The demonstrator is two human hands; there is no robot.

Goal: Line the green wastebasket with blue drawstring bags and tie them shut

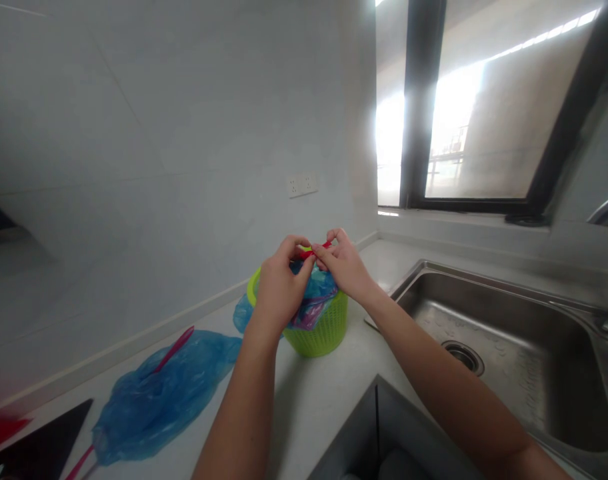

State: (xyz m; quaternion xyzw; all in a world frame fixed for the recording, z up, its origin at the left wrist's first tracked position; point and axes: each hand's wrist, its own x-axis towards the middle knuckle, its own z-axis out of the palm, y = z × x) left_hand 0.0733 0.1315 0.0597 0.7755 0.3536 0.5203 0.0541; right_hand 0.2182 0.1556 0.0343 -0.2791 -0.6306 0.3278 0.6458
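A lime-green plastic basket (320, 340) stands on the white counter, with a blue plastic bag (320, 285) bunched in its mouth. Above the rim, my left hand (280, 277) pinches a red drawstring (307, 255), and my right hand (348, 268) is closed on the same strip, so the fingertips of both hands nearly meet. Part of the blue bag bulges out past the basket's left side. Purplish plastic shows at the front of the rim, below my fingers. What lies deeper in the basket is hidden.
Left of the basket lies a second blue plastic bag (169, 393) with red drawstring ends. A steel sink (514, 353) is set into the counter at right, with a faucet (607, 208). A dark flat panel (44, 440) lies at lower left. Wall sockets (302, 185) sit behind.
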